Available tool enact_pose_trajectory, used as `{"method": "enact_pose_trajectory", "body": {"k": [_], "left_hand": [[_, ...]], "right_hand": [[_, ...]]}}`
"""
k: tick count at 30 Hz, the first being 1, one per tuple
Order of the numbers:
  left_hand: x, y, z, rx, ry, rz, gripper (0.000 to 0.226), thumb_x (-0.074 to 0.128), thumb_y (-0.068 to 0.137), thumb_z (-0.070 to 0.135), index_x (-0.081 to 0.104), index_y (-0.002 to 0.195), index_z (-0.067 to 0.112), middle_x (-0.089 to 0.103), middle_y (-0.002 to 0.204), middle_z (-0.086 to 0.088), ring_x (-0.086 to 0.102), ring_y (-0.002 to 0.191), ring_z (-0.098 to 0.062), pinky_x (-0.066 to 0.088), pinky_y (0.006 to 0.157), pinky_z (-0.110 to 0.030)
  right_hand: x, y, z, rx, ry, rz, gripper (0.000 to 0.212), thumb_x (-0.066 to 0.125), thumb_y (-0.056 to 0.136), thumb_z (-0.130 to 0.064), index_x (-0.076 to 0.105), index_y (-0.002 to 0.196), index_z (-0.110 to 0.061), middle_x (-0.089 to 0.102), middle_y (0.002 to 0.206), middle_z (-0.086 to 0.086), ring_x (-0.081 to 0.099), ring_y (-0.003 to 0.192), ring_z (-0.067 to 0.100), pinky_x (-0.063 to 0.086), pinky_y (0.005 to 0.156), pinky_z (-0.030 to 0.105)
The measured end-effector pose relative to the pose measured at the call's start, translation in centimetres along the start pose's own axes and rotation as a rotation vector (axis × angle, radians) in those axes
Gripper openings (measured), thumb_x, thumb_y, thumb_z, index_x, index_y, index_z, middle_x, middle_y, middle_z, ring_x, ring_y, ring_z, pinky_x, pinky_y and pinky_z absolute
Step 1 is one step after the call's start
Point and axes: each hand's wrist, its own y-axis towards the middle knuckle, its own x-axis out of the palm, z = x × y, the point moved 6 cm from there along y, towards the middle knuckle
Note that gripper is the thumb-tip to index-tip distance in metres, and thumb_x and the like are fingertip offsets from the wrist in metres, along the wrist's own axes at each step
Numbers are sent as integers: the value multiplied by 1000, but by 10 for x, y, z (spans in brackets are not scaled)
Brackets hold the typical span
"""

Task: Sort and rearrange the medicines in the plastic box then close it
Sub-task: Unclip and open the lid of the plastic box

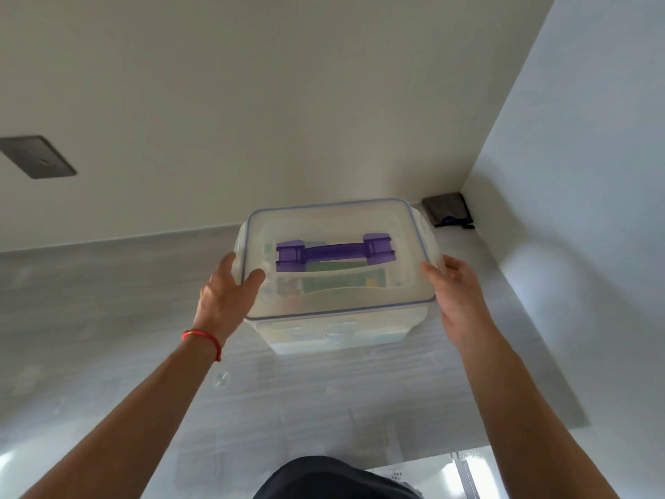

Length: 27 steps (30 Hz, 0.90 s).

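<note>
A translucent plastic box (338, 300) with a blue-rimmed lid and a purple handle (334, 254) stands on the grey counter (108, 318) near the back wall. The lid is on. Green and pale medicine packs (334, 280) show dimly through the lid. My left hand (228, 288) grips the box's left side, thumb on the lid edge. My right hand (455, 289) grips the right side at the clip. A red string band is on my left wrist.
A dark small object (448, 210) lies in the back right corner of the counter. A grey wall plate (37, 156) is on the wall at left. White walls close the back and right. The counter's front edge runs across the lower right.
</note>
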Motion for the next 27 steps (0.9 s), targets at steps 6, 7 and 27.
{"method": "enact_pose_trajectory", "body": {"k": [6,7,27], "left_hand": [[-37,-5,19,29,-292,187,67,70,59,49,61,125,43,77,97,7,72,96,-20,55,96,-47],[-38,-8,31,62,-309,194,66,70,59,47,60,124,44,76,98,6,71,96,-19,56,95,-47],[250,-27,303,560,369,-438,49,65,82,10,60,130,20,58,131,-9,58,118,-26,49,96,-30]], "right_hand": [[-18,4,-11,-120,-14,10,50,79,86,-20,53,127,-30,55,137,-6,56,123,11,46,92,23],[-23,2,-14,-133,27,9,49,80,84,-20,54,125,-30,56,136,-7,57,123,8,46,89,21],[-202,-38,147,367,168,240,21,74,92,-10,66,92,9,60,72,18,55,55,23,54,54,29]]}}
